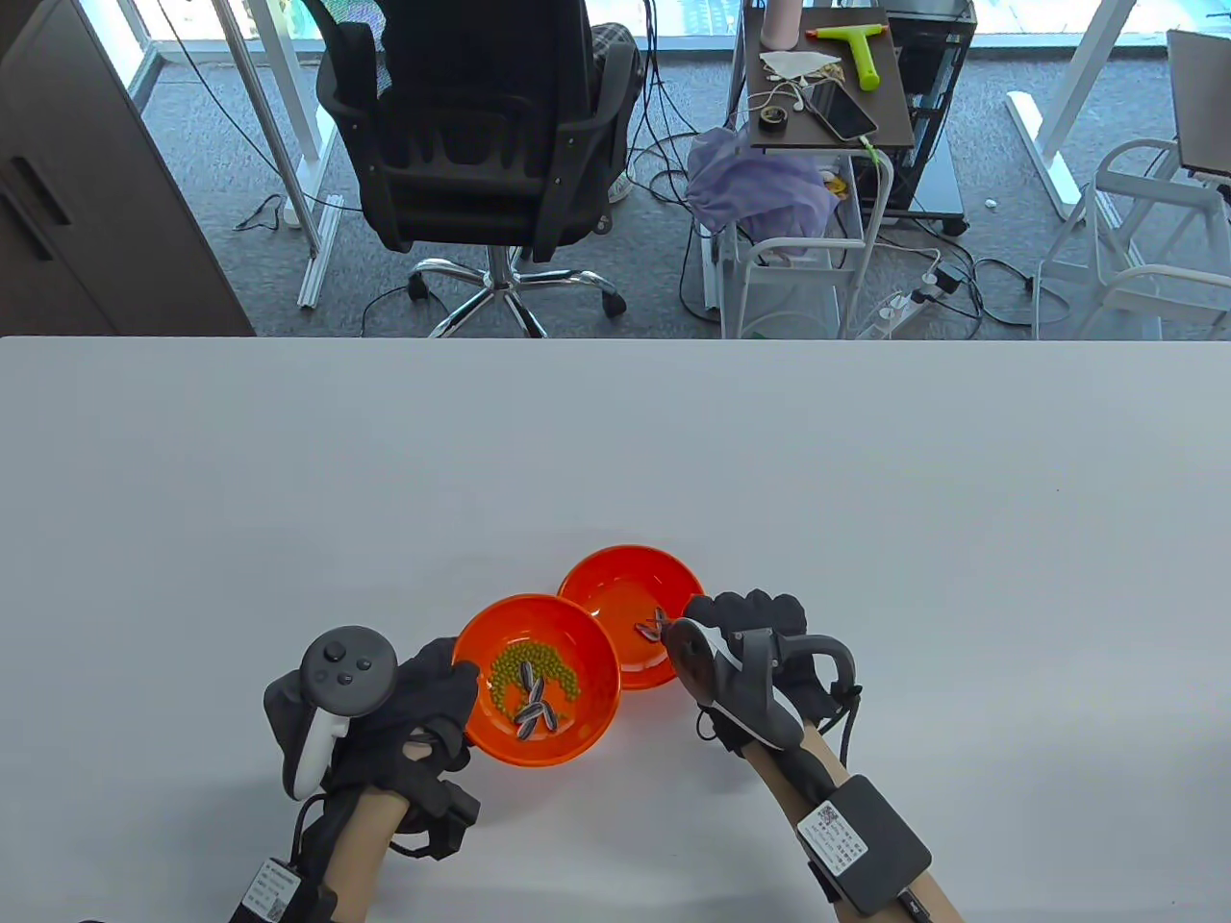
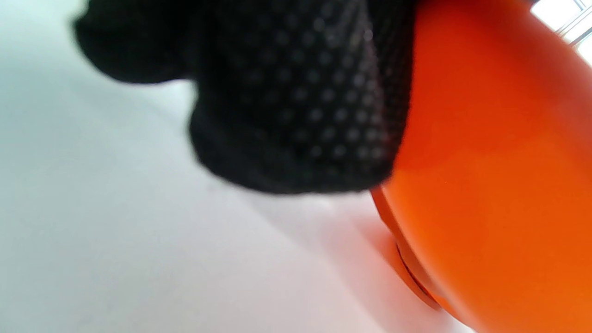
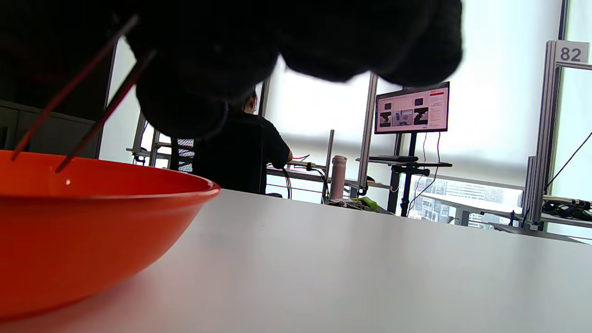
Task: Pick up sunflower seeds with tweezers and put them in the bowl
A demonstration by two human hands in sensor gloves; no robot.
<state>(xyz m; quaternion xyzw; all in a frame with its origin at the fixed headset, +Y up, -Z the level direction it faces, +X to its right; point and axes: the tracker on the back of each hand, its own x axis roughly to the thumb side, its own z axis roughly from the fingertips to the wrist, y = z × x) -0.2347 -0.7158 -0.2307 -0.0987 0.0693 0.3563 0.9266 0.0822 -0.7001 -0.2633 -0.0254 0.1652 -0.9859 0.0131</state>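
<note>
Two orange bowls touch on the white table. The near-left bowl (image 1: 589,716) holds green beans (image 1: 563,673) and several striped sunflower seeds (image 1: 532,702). The far-right bowl (image 1: 615,582) holds a few seeds (image 1: 651,627). My left hand (image 1: 433,707) grips the near-left bowl's left rim; the glove shows against the bowl's wall (image 2: 485,185) in the left wrist view. My right hand (image 1: 745,635) holds tweezers (image 3: 88,99) whose two tips dip into the far-right bowl (image 3: 92,231), slightly apart, beside the seeds there.
The table's far edge (image 1: 615,338) runs across the middle of the table view. Beyond it stand an office chair (image 1: 481,144) and a small cart (image 1: 817,192). Both bowls sit near the front of the table, between my hands.
</note>
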